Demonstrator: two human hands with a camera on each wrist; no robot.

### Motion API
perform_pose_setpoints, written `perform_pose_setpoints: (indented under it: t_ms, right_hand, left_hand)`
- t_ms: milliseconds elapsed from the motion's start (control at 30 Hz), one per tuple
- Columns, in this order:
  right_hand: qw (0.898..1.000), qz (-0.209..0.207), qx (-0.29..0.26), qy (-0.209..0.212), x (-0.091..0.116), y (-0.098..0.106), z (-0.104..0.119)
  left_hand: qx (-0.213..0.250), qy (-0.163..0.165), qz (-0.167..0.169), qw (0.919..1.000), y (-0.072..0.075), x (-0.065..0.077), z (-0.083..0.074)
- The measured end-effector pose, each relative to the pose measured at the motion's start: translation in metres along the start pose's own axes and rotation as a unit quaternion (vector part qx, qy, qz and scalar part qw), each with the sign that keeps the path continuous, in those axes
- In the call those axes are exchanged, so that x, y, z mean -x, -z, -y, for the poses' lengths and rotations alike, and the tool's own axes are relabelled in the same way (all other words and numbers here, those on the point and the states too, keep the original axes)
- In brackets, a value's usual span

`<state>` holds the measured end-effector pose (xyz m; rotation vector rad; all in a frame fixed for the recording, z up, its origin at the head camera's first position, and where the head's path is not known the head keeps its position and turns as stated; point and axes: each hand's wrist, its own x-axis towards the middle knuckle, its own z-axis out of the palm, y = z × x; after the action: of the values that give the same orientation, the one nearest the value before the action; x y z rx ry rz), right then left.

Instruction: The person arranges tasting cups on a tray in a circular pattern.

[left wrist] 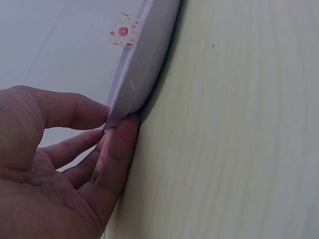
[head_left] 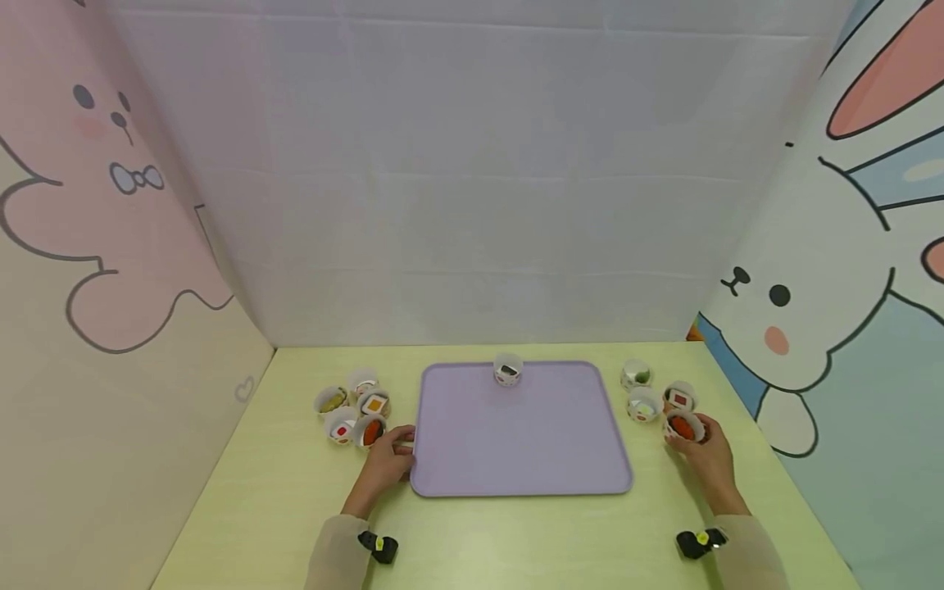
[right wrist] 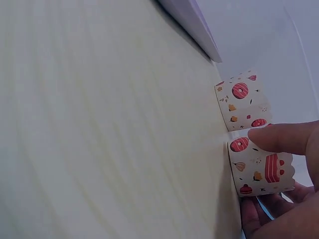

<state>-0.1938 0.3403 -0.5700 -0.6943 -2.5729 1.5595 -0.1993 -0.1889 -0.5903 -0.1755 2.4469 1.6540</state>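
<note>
A pale purple rectangular tray [head_left: 519, 438] lies on the table. My left hand [head_left: 387, 463] pinches its left rim; in the left wrist view the thumb is on the tray's edge [left wrist: 149, 64] and the other fingers are beneath. My right hand [head_left: 711, 463] grips a small paper baking cup [head_left: 683, 427] with an orange-red piece inside, right of the tray. In the right wrist view, thumb and fingers hold opposite sides of this cup [right wrist: 261, 167], printed with doughnuts and cakes. A white cup [head_left: 508, 370] with a dark-topped piece stands at the tray's far edge.
Left of the tray several filled paper cups [head_left: 342, 427] cluster together, the nearest close to my left fingers. Three more stand beside the held one: one with green [head_left: 636, 374], one pale [head_left: 645, 406], one with red [head_left: 680, 397]. Walls border the table's back and sides.
</note>
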Motion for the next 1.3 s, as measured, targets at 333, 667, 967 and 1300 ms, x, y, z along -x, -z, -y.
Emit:
perform_pose_setpoints:
  t_ms: [333, 667, 967, 1300]
  right_hand:
    - [1.0, 0.006, 0.023, -0.004, 0.0011, -0.0016, 0.0016]
    - [0.998, 0.022, 0.051, 0.021, 0.0, -0.0005, -0.0007]
    - [0.996, 0.021, 0.08, 0.032, -0.0014, -0.0001, -0.0037]
    - [0.996, 0.025, 0.086, 0.029, 0.0013, 0.0014, -0.001]
  left_hand:
    - [0.002, 0.001, -0.002, 1.0, -0.0004, -0.0011, 0.0008]
    - [-0.004, -0.002, -0.001, 1.0, -0.0001, -0.0007, 0.0022]
    - [0.0, -0.005, 0.001, 1.0, 0.0003, -0.0006, 0.0023]
    - [-0.004, -0.007, -0.002, 1.0, 0.0, -0.0001, 0.001]
